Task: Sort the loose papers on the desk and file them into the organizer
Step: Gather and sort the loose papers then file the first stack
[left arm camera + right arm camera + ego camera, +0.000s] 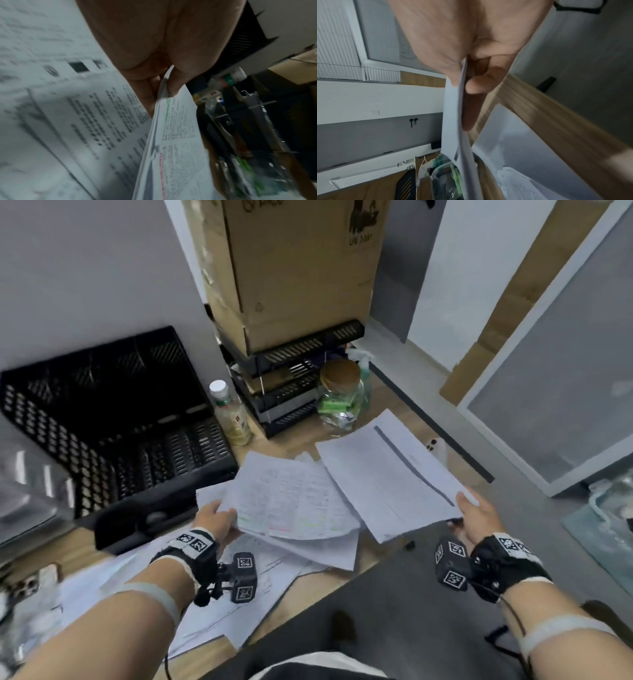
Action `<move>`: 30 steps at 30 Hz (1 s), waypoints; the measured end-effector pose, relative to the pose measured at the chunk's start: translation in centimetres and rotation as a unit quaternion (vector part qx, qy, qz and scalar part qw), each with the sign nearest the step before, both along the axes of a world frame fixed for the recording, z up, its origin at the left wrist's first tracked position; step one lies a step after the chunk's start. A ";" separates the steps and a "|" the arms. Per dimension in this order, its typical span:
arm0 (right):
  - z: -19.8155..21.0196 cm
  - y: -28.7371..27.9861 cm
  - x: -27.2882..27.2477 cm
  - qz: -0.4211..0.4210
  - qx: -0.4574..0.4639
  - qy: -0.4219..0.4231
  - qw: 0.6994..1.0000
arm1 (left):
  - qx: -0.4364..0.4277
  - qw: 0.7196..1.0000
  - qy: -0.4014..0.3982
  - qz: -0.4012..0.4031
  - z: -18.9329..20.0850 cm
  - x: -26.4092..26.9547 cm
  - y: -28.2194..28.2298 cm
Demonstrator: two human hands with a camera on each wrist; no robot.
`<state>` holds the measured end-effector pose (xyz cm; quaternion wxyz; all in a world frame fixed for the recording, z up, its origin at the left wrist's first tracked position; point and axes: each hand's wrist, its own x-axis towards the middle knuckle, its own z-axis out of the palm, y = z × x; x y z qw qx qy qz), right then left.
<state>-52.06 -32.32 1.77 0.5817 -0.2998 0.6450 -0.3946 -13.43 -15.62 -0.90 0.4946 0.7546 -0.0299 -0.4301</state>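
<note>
Head view: papers [294,501] (printed) in left hand [215,522]

organizer [113,419] left; papers [212,594] on desk [291,445]

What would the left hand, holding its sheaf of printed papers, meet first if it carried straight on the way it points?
Probably the clear plastic bottle with a white cap, then the black stacked letter trays. The left hand points up and right across the desk; the sheaf of printed papers leads. Depth is unclear.

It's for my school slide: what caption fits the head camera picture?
Left hand and right hand each hold papers above the desk, beside the black organizer.
</note>
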 end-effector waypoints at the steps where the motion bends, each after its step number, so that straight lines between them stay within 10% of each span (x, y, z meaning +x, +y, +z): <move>1: -0.1 0.1 0.6 0.015 0.005 -0.004 1.000 | 0.026 1.000 -0.006 -0.009 -0.4 0.3 1.2; 7: 0.1 0.7 5.1 0.172 -0.014 0.035 0.984 | 0.095 0.995 -0.004 -0.010 -3.4 1.7 6.7; 13: 0.3 -2.2 10.7 0.392 -0.059 0.178 0.901 | 0.015 0.991 0.102 0.088 -3.3 0.8 9.8; 20: -3.5 -4.4 17.2 0.380 0.024 0.080 0.921 | 0.101 0.995 0.009 -0.004 -4.4 1.4 8.8; 23: -5.9 -3.1 18.2 0.461 0.047 0.257 0.848 | 0.117 0.992 -0.044 0.006 -3.9 1.5 7.5; 30: -7.9 -1.7 20.3 0.588 -0.044 0.381 0.712 | 0.169 0.979 -0.063 -0.096 -4.3 2.6 5.8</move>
